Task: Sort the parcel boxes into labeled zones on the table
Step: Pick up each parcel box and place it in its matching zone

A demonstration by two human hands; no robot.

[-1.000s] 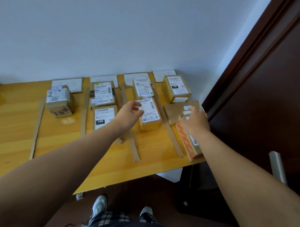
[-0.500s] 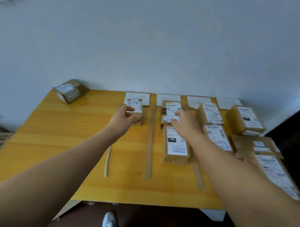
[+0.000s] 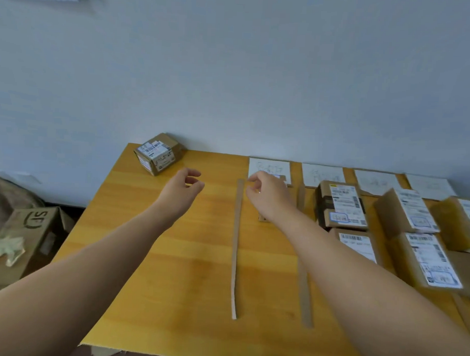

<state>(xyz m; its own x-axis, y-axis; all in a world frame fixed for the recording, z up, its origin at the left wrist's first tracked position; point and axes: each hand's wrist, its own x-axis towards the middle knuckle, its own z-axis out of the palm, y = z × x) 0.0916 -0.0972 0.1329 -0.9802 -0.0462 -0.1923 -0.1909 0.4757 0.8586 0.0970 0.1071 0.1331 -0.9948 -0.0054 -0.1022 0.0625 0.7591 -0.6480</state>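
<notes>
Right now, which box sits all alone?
The small box at the far left corner of the table; the other boxes crowd the right.

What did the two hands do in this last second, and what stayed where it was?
The left hand let go of the small box in the first zone and moved left toward the lone parcel at the corner of the table; it holds nothing. The right hand left the second-zone parcel and now hangs over that small box; contact cannot be told. The parcels and the cardboard strips stayed put.

Head-worn view, down over table
</notes>
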